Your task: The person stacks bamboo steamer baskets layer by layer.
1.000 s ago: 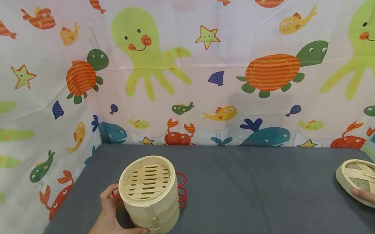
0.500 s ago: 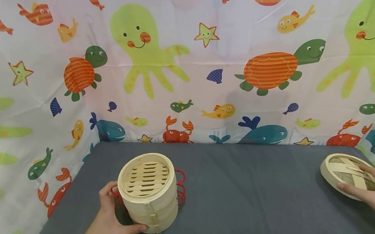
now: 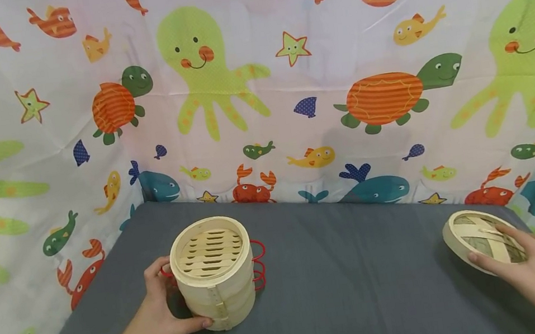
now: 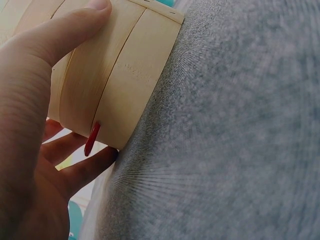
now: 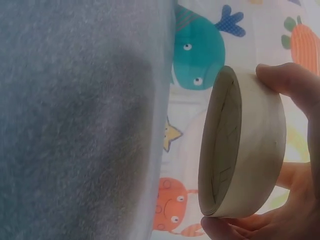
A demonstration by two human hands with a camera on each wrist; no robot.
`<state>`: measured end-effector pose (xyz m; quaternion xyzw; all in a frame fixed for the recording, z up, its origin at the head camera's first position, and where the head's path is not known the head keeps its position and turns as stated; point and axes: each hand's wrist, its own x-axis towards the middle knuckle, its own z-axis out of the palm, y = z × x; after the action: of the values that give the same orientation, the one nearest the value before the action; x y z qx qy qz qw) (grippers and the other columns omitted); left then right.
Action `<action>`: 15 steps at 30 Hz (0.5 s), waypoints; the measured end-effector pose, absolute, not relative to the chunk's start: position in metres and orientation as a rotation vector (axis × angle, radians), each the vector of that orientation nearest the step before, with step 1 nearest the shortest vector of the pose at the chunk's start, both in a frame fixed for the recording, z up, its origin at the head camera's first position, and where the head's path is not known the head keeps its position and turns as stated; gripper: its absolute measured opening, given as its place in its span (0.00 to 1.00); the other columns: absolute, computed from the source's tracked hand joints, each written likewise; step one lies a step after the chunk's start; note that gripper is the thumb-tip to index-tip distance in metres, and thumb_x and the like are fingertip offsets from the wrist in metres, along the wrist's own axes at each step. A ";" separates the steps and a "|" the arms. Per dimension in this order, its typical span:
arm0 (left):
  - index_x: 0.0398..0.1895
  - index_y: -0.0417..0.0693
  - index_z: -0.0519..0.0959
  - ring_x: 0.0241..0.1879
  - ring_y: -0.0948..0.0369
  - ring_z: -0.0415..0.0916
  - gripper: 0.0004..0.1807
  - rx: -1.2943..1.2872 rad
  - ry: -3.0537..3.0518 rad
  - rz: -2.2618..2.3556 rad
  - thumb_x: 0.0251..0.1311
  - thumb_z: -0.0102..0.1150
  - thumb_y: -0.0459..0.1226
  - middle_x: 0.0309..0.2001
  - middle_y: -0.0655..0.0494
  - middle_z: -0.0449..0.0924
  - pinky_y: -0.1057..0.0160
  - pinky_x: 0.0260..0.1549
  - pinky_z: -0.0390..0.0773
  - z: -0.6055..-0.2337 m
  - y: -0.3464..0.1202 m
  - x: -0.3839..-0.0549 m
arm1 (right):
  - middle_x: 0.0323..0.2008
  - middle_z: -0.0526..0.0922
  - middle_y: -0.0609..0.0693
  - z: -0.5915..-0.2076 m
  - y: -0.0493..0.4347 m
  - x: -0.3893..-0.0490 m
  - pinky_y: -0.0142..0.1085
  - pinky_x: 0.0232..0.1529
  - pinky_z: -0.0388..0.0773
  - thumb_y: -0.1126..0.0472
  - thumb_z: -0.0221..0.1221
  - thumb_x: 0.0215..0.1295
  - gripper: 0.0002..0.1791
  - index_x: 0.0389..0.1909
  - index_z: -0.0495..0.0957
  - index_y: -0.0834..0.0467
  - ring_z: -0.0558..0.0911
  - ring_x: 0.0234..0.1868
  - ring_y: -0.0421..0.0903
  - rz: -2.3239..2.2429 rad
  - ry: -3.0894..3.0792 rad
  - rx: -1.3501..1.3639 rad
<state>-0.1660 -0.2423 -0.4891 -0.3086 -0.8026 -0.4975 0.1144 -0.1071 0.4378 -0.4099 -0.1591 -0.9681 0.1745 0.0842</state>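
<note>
grey table (image 3: 344, 286): left hand (image 3: 157, 317) grips steamer (image 3: 214, 272)'s side.

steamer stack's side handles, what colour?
Red wire loops on the pale bamboo steamer stack; the head view shows them best.

left hand (image 3: 157, 317): bare, no ring | right hand (image 3: 531, 267): bare | forearms: unsleeved, no watch
</note>
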 end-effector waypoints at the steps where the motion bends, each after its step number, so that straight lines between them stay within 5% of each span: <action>1: 0.83 0.40 0.41 0.62 0.61 0.76 0.79 -0.905 -2.351 -1.461 0.37 0.96 0.36 0.70 0.54 0.66 0.66 0.58 0.75 -0.489 -0.242 -0.166 | 0.58 0.65 0.88 -0.409 0.437 -0.108 0.74 0.47 0.68 0.28 0.66 0.69 0.59 0.79 0.62 0.72 0.65 0.58 0.80 0.524 -2.884 -0.465; 15: 0.82 0.39 0.41 0.63 0.60 0.77 0.78 -0.920 -2.340 -1.475 0.38 0.96 0.36 0.70 0.53 0.65 0.66 0.59 0.76 -0.485 -0.241 -0.166 | 0.62 0.64 0.85 -0.399 0.414 -0.116 0.71 0.46 0.69 0.30 0.67 0.69 0.57 0.81 0.62 0.69 0.63 0.61 0.81 0.560 -2.855 -0.378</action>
<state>-0.1658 -0.2408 -0.4852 -0.3134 -0.7976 -0.5029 0.1130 -0.1160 0.4135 -0.3994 -0.1283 -0.9679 0.1897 0.1037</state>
